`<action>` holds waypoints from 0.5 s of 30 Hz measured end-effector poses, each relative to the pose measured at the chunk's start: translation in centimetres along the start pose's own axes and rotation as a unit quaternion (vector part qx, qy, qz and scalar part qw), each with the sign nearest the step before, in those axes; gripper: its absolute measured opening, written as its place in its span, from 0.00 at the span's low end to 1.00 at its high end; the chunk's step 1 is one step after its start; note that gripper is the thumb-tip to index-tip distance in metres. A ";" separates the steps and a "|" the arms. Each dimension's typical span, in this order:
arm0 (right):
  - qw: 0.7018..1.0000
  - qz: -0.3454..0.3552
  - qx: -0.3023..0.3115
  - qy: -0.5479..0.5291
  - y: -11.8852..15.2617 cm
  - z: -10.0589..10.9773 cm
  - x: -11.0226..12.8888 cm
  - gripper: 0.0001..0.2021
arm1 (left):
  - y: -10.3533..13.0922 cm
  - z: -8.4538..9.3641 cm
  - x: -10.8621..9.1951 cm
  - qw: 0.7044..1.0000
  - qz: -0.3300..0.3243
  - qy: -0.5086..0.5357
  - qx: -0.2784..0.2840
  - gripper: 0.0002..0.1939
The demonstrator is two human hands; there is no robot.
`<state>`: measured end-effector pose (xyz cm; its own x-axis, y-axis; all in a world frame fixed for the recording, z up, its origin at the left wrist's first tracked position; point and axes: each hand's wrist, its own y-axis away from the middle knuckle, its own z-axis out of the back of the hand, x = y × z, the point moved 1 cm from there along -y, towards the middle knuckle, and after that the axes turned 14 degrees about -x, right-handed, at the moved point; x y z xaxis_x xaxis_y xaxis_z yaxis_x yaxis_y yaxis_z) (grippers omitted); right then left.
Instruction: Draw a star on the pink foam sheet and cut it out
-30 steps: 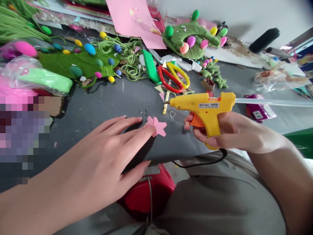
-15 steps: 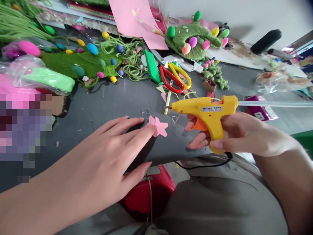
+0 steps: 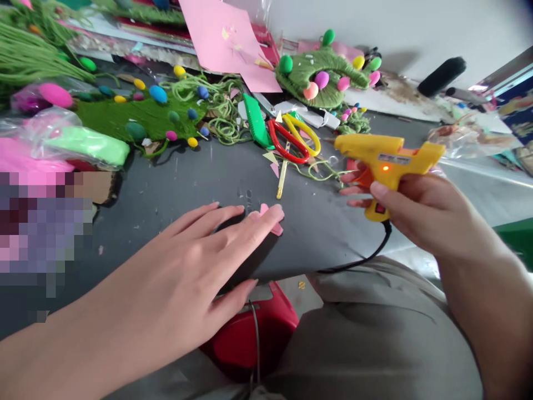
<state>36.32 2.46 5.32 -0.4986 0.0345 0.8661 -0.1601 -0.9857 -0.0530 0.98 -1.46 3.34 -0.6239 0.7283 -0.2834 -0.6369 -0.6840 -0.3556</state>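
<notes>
My left hand (image 3: 208,250) lies palm down with its fingers stretched out at the front of the dark table (image 3: 175,172). Its index finger rests over a small pink paper star (image 3: 275,226), covering most of it. My right hand (image 3: 425,216) is wrapped round the handle of a yellow hot glue gun (image 3: 375,150), held above the table on the right. An orange light glows on the gun's side, and its nozzle points left. The orange trigger is partly behind my fingers. A black cord runs down from the handle.
Scissors with red and yellow handles (image 3: 287,141), a green cutter (image 3: 256,119) and a thin yellow stick (image 3: 282,178) lie beyond my hands. Green yarn shapes with coloured eggs (image 3: 158,119) stretch along the back left. A pink sheet (image 3: 225,44) lies behind. A red stool (image 3: 250,333) stands below the table edge.
My right hand has moved the glue gun up and to the right, away from the star, and turned it so its light shows. My left index finger has slid right, over the star.
</notes>
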 end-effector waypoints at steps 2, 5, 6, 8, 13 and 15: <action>0.993 0.000 -0.094 0.072 -0.4 1.0 -1.0 0.18 | 0.0 0.0 0.0 1.000 -0.009 -0.005 -0.005 0.38; 0.982 -0.027 -0.126 0.140 -1.2 2.6 -2.6 0.23 | -0.3 -0.1 -0.1 1.000 -0.022 -0.015 -0.012 0.30; 0.979 -0.036 -0.123 0.157 -1.4 3.0 -3.0 0.24 | -0.4 -0.2 -0.1 0.999 -0.024 -0.018 -0.015 0.28; 0.975 -0.051 -0.134 0.170 -1.5 3.9 -3.5 0.23 | -0.6 -0.2 -0.3 0.999 -0.028 -0.021 -0.020 0.27; 0.966 -0.059 -0.195 0.162 -1.4 5.4 -4.5 0.19 | -0.7 -0.3 -0.4 0.999 -0.029 -0.031 -0.018 0.26; 0.965 -0.038 -0.196 0.170 -1.6 5.8 -5.0 0.18 | -0.7 -0.3 -0.4 0.999 -0.033 -0.032 -0.022 0.26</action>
<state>44.00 2.93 3.90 -0.7126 0.2226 0.6653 -0.4847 -0.8419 -0.2374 1.78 -1.22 3.47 -0.6098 0.7668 -0.2005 -0.6583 -0.6309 -0.4105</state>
